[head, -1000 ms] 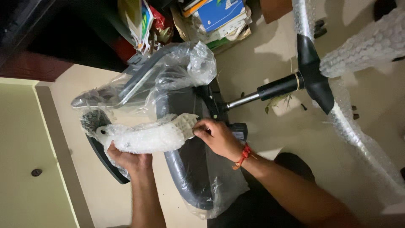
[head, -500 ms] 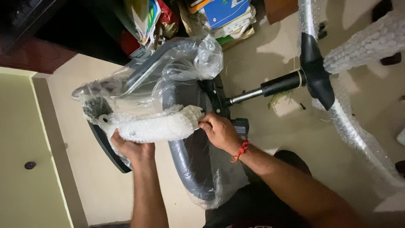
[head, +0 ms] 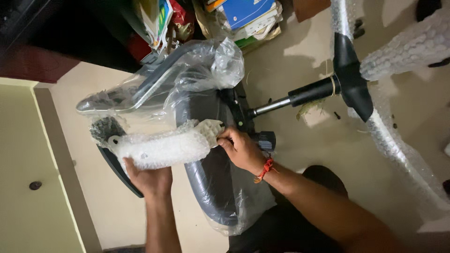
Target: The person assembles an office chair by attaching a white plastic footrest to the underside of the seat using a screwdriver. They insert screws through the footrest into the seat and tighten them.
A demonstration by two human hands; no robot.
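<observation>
Fingers of both hands are closed on a white part sleeved in bubble wrap point(head: 161, 147). From my remote view, my left hand point(head: 149, 180) cups it from below, near its left end, fingers curled up around the underside. My right hand point(head: 241, 150) pinches the bare white plastic end at the right, thumb and fingertips tight on it.

Its long axis runs nearly level across centre frame, left end slightly lower. It lies between the two hands; neither is nearer.

Appearance: stout, slightly curved bar, wrap intact apart from the exposed ribbed right tip and a small lug at the left end.

Behind it lies a dark grey chair seat point(head: 211, 187) under loose clear plastic film point(head: 178, 84). At upper right, a black gas-lift column point(head: 311, 91) joins a bubble-wrapped chair base point(head: 398, 150) on the beige floor point(head: 300, 150).
</observation>
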